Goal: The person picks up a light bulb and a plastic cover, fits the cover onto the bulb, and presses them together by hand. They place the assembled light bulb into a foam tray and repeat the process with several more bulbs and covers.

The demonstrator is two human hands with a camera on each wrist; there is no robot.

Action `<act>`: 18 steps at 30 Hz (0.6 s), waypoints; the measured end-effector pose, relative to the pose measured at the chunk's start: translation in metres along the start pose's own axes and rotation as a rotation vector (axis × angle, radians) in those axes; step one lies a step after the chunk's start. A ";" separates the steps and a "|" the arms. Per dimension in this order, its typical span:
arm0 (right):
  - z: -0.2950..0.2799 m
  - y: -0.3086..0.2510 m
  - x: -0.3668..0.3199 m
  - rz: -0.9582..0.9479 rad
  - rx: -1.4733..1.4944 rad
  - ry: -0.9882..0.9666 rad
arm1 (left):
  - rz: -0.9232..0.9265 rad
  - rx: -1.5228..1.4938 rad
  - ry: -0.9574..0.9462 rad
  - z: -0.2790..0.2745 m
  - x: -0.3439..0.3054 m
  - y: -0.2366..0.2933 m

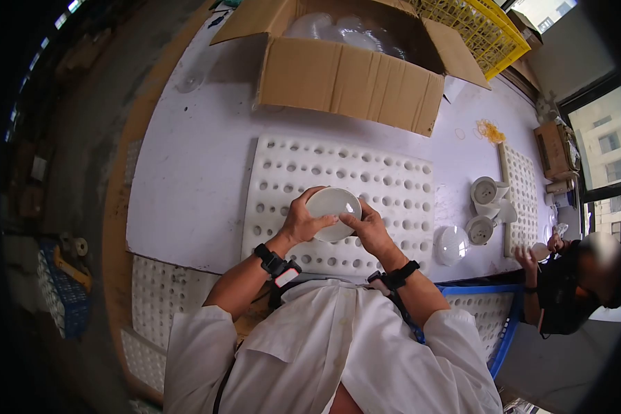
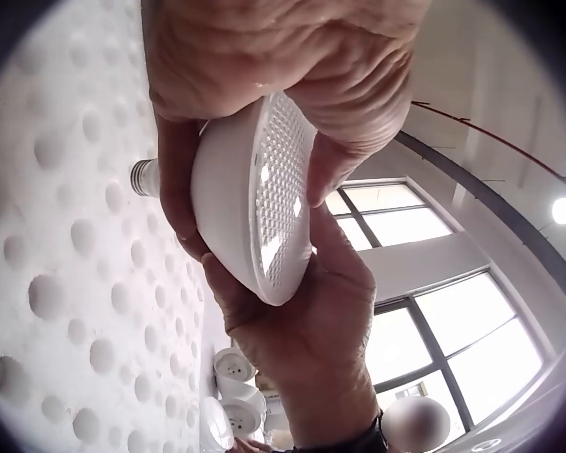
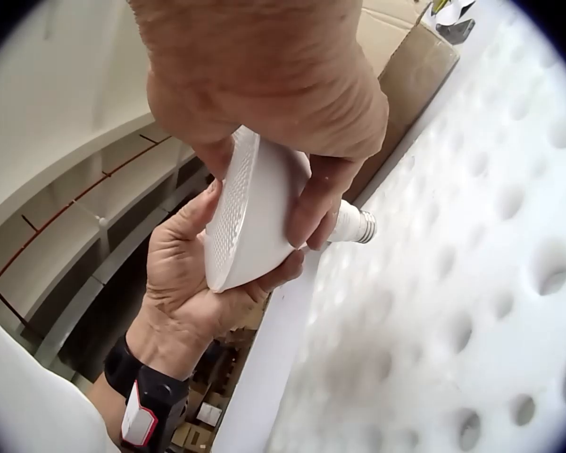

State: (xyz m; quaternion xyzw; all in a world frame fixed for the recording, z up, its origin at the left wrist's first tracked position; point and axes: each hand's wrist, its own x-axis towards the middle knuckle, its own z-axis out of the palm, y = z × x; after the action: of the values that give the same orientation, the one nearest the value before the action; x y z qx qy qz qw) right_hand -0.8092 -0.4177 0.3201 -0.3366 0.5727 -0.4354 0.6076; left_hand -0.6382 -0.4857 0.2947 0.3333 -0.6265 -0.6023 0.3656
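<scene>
Both hands hold a white floodlight bulb [image 1: 330, 200] over a white foam board [image 1: 386, 159] full of round holes. My left hand [image 1: 302, 222] grips its left side and my right hand [image 1: 372, 229] its right side, both thumbs on the front face. In the left wrist view the textured clear lens [image 2: 285, 193] faces away from the board, and a metal screw base [image 2: 142, 177] points toward it. Fingers of both hands wrap behind the white housing [image 3: 272, 212], as the right wrist view shows.
An open carton [image 1: 352, 83] of clear domed covers stands behind the board. To the right lie a clear cover [image 1: 452, 245], white lamp housings [image 1: 480, 230], yellow rubber bands [image 1: 490, 131] and another foam board [image 1: 521, 186]. Another person [image 1: 566, 290] works at the far right.
</scene>
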 end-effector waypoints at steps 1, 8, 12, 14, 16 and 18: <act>-0.002 -0.003 -0.001 0.089 0.022 -0.003 | -0.001 0.001 -0.001 -0.004 0.003 -0.001; -0.087 0.024 -0.062 -0.141 -0.031 0.361 | -0.226 -0.561 0.429 -0.078 0.047 -0.013; -0.130 0.035 -0.099 -0.128 -0.024 0.635 | -0.321 -0.543 0.540 -0.088 0.064 -0.028; -0.146 0.042 -0.109 -0.122 -0.002 0.666 | -0.372 -0.596 0.558 -0.090 0.071 -0.041; -0.161 0.049 -0.120 -0.127 0.033 0.692 | -0.400 -0.584 0.547 -0.091 0.077 -0.052; -0.174 0.055 -0.130 -0.134 0.018 0.696 | -0.392 -0.496 0.525 -0.090 0.082 -0.063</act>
State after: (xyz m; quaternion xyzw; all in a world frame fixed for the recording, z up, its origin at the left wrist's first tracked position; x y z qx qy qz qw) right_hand -0.9692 -0.2620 0.3022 -0.1996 0.7182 -0.5678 0.3491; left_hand -0.6043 -0.6047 0.2374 0.4904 -0.2724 -0.6879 0.4604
